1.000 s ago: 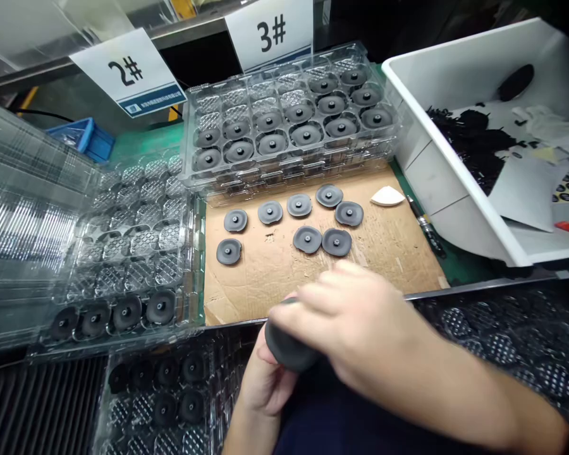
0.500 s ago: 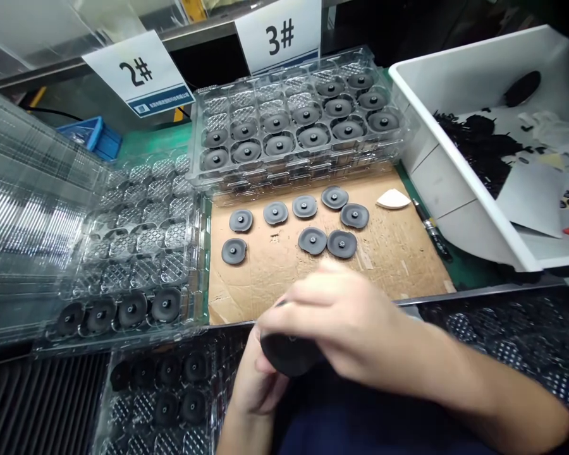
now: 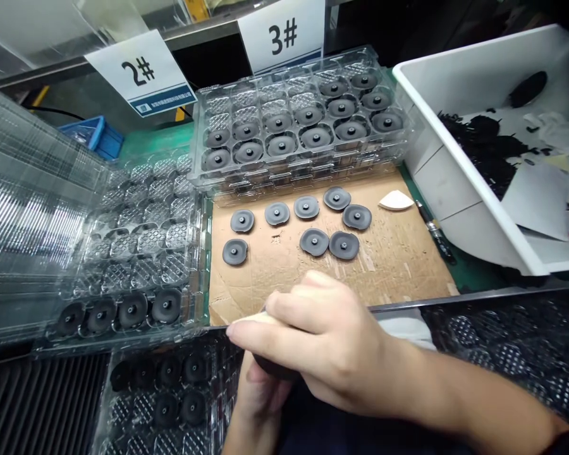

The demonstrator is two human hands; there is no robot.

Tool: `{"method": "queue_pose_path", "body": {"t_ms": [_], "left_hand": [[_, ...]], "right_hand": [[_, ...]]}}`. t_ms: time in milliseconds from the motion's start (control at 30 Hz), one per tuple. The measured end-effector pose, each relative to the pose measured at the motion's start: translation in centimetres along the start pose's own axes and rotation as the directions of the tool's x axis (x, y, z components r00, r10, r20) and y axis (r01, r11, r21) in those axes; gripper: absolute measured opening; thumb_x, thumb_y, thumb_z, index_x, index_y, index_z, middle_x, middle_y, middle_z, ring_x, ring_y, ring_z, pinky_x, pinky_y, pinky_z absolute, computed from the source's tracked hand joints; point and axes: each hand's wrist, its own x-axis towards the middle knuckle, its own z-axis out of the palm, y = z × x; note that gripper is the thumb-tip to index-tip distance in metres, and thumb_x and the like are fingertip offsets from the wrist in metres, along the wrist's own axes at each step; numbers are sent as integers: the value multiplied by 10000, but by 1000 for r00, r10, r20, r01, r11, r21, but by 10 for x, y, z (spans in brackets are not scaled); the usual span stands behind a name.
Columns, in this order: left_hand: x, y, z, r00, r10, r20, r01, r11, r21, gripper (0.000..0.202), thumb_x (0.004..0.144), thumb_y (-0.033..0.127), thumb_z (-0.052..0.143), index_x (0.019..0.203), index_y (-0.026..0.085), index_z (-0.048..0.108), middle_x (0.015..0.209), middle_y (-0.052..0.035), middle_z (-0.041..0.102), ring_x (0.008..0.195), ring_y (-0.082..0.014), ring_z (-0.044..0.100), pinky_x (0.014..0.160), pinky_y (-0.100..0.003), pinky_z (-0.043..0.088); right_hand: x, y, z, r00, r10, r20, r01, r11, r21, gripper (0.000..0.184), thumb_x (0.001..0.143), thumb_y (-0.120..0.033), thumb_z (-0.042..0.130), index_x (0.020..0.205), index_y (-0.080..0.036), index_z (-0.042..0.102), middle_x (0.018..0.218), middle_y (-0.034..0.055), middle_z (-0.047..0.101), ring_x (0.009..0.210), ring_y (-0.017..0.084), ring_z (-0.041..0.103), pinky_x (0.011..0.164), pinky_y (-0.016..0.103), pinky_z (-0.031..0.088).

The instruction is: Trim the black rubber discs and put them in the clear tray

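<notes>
Just beyond the near table edge, my left hand (image 3: 258, 401) is closed around a dark round disc (image 3: 274, 368), mostly covered by my other hand. My right hand (image 3: 320, 341) lies over the top of that disc with its fingers curled in. What its fingertips pinch, if anything, is hidden; a pale edge shows beside the index finger. Ahead, several loose grey discs with small centre hubs, one of them (image 3: 344, 245) close to my knuckles, lie on a cardboard sheet (image 3: 284, 284). A white wedge-shaped pad (image 3: 396, 200) rests at the sheet's right.
Stacked clear trays (image 3: 298, 165) partly filled with discs stand behind the cardboard. Another clear tray (image 3: 137, 278) lies left, with several discs in its front row. At right are a white bin (image 3: 469, 189) with black scraps and a pen-like tool (image 3: 437, 234).
My right hand has turned and moved slightly left and down over the disc, covering more of it. The loose discs stay in place; the view has shifted slightly.
</notes>
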Motion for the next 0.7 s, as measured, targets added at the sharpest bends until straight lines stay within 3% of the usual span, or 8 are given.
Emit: {"method": "queue_pose_path", "body": {"t_ms": [100, 167, 300, 400, 467, 533, 600, 700], "left_hand": [[2, 2, -4, 997, 71, -1, -71, 997, 1, 579, 517, 370, 831, 1062, 282, 657, 1071, 6, 689, 1011, -194, 624, 859, -212, 511], [2, 3, -7, 995, 103, 10, -102, 994, -29, 550, 553, 383, 807, 1076, 328, 648, 1102, 23, 691, 1001, -171, 638, 849, -191, 508], [-1, 8, -9, 995, 94, 33, -92, 994, -62, 476, 608, 409, 763, 1068, 360, 650, 1144, 15, 679, 1038, -218, 631, 946, -316, 479], [-2, 10, -5, 997, 68, 43, -64, 995, -82, 421, 644, 361, 755, 1055, 344, 663, 1128, 9, 687, 1013, -213, 643, 957, -330, 473], [-2, 10, -2, 997, 49, 58, -43, 995, -94, 391, 673, 332, 742, 1056, 336, 665, 1132, 3, 686, 1002, -204, 647, 953, -320, 475], [-2, 7, 0, 997, 33, 73, -27, 996, -90, 407, 668, 338, 745, 1065, 350, 658, 1133, 10, 684, 1001, -197, 648, 946, -310, 479], [-2, 4, 1, 997, 31, 76, -26, 998, -64, 450, 653, 360, 751, 1090, 356, 643, 1146, 14, 676, 1031, -197, 632, 931, -288, 484], [-5, 1, 3, 998, -9, 58, 8, 1000, 24, 516, 637, 410, 754, 1129, 318, 627, 1190, -9, 650, 1155, -235, 549, 967, -285, 451]], "right_hand": [[-7, 0, 1, 984, 176, -4, -175, 982, 68, 296, 898, -144, 398, 1061, -115, 644, 751, 45, 643, 628, 144, 513, 599, 287, 324], [-20, 3, -4, 937, 297, 185, -337, 910, 242, 263, 881, -143, 449, 1027, -135, 668, 742, 39, 659, 628, 134, 543, 604, 264, 370], [-58, 17, -10, 790, 329, 517, -609, 510, 607, 201, 843, -274, 570, 957, -189, 712, 845, 26, 717, 712, 133, 645, 616, 216, 467], [-77, 30, -6, 639, 617, 460, -757, 397, 520, 261, 836, -365, 579, 978, -187, 706, 982, 61, 716, 872, 203, 666, 746, 299, 515], [-77, 33, -7, 600, 719, 351, -780, 427, 457, 272, 849, -370, 557, 1005, -195, 694, 1042, 68, 700, 943, 230, 653, 793, 344, 519], [-67, 29, -12, 660, 721, 210, -727, 543, 421, 246, 866, -336, 533, 1025, -218, 678, 1066, 50, 690, 968, 217, 641, 780, 322, 522], [-51, 18, -16, 775, 630, 52, -595, 699, 396, 234, 878, -269, 517, 1066, -218, 646, 1046, 35, 687, 934, 174, 637, 740, 268, 513], [-30, 0, -15, 945, 298, -135, -250, 924, 289, 281, 890, -172, 462, 1134, -110, 588, 959, 74, 680, 856, 159, 613, 734, 282, 481]]}}
